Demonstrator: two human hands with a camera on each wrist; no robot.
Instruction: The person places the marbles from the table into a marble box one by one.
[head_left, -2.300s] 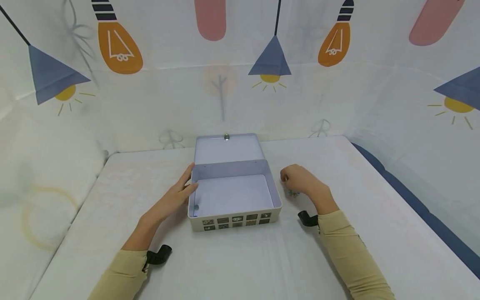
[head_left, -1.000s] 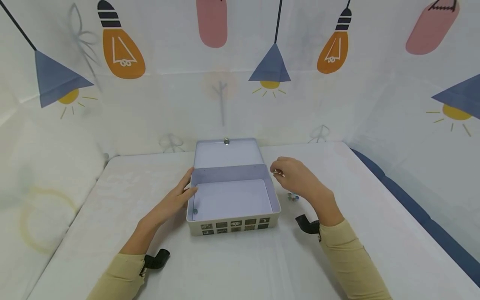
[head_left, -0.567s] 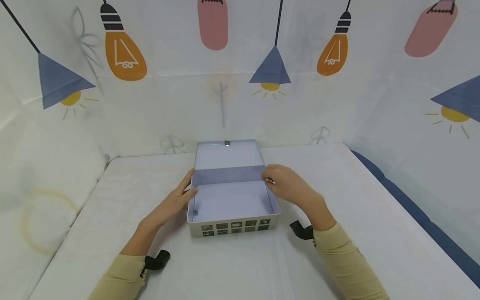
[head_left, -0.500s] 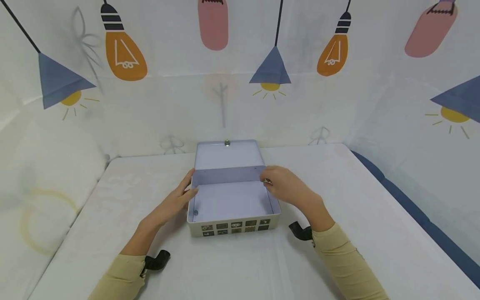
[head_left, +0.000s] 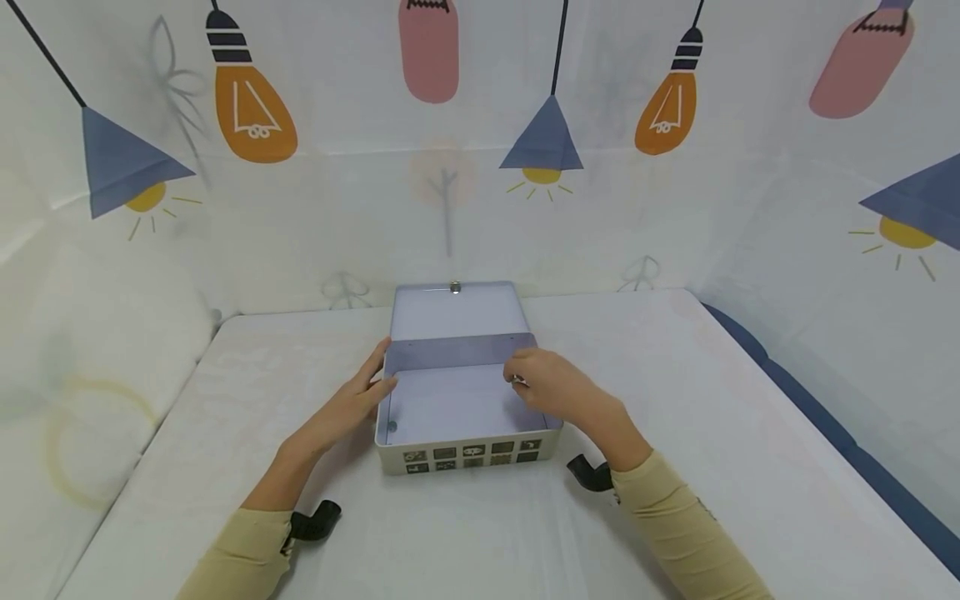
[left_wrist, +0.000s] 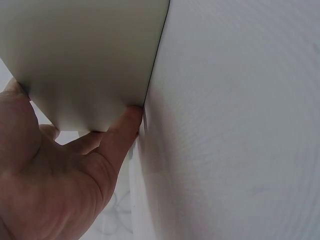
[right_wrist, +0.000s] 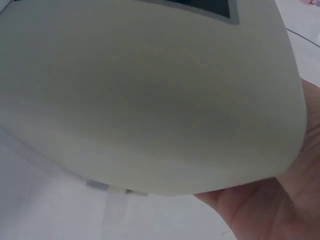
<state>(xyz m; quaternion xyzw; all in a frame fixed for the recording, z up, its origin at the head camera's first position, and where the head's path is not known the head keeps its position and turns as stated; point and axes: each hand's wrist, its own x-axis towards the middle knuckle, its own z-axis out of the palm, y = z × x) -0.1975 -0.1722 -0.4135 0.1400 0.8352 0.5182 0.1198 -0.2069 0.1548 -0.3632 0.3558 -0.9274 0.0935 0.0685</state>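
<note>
One rectangular metal-looking box, cream outside and pale lavender inside point(head_left: 442, 404), on the white cloth-covered table point(head_left: 457, 542). One flat lavender lid point(head_left: 459, 311) hinged back, one small round metallic clasp point(head_left: 455, 287) at its far edge. Front wall has ten dark square pictures point(head_left: 473, 450), two rows of five. Left hand point(head_left: 337, 412) holds the box's left wall: thumb over the rim, other fingers along the outside; left wrist view has one fingertip down where wall meets table. Right hand point(head_left: 551, 385) is over the box interior, right side, fingers curled in a pinch on one small shiny object point(head_left: 519, 380); shape too small to tell. Right wrist view: box corner hides the fingertips, can't tell if that hand touches the box. One more small round bluish-green piece point(head_left: 392, 426) sits inside, near-left corner. Two khaki sleeves point(head_left: 240, 550), one per arm, and two black curved mounts point(head_left: 317, 520), one at each wrist. White printed backdrop point(head_left: 360, 208) behind: three blue lamps point(head_left: 542, 137), two orange bulbs point(head_left: 253, 117), two pink rounded shapes point(head_left: 429, 54).
</note>
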